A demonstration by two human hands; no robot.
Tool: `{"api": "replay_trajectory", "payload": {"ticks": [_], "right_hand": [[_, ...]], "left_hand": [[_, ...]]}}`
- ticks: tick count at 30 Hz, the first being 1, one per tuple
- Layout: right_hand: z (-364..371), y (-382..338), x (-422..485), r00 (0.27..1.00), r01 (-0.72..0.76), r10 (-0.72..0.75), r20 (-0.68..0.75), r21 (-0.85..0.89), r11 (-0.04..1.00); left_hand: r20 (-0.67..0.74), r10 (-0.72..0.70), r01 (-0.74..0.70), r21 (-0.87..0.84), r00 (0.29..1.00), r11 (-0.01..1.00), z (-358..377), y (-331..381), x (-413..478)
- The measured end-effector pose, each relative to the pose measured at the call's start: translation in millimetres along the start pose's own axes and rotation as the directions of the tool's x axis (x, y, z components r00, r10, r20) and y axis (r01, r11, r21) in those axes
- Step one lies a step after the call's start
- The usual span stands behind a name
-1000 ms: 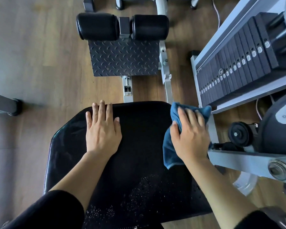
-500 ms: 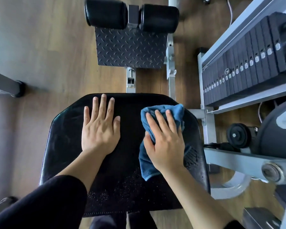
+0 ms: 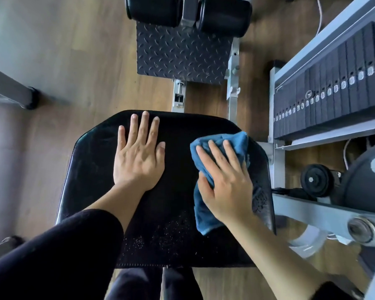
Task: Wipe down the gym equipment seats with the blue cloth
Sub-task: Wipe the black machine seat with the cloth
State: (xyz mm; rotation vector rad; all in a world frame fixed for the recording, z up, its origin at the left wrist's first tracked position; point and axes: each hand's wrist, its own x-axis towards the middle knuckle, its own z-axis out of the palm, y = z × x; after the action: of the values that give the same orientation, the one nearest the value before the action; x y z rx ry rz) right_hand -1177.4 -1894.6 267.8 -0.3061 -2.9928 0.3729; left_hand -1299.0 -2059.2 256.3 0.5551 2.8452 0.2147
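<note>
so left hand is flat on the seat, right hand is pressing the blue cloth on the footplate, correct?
Not quite. The head view shows the right hand pressing the blue cloth on the right side of the black seat, not on the footplate beyond it. The left hand does lie flat on the seat.

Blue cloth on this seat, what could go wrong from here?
The blue cloth is bunched under the right hand at the right edge of the seat, beside the metal frame; a wide stroke might knock the fingers on it. The left hand lies flat on the seat, so that patch may be missed. Specks near the front edge could be left.
</note>
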Motion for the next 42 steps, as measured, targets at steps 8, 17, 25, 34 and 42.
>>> {"api": "replay_trajectory", "payload": {"ticks": [8, 17, 25, 34, 42], "right_hand": [[-6, 38, 17, 0.983, -0.183, 0.179, -0.041, -0.103, 0.978], [-10, 23, -8, 0.995, 0.095, -0.095, 0.028, 0.017, 0.995], [-35, 52, -71, 0.999, 0.040, -0.040, 0.019, 0.020, 0.999], [-26, -12, -101, 0.999, 0.052, -0.052, -0.007, 0.021, 0.998], [-17, -54, -91, 0.972, 0.157, -0.162, 0.169, 0.045, 0.987]], "left_hand": [[0.004, 0.005, -0.005, 0.011, 1.000, 1.000, 1, 0, 1], [0.012, 0.024, -0.024, 0.004, 1.000, 1.000, -3, -2, 4], [0.027, 0.053, -0.051, -0.081, 0.998, 0.995, -9, -1, -4], [0.203, 0.382, -0.381, -0.045, 0.901, 0.923, -31, -35, -121], [0.334, 0.381, -0.429, 0.082, 0.862, 0.899, -35, -73, -146]]}}
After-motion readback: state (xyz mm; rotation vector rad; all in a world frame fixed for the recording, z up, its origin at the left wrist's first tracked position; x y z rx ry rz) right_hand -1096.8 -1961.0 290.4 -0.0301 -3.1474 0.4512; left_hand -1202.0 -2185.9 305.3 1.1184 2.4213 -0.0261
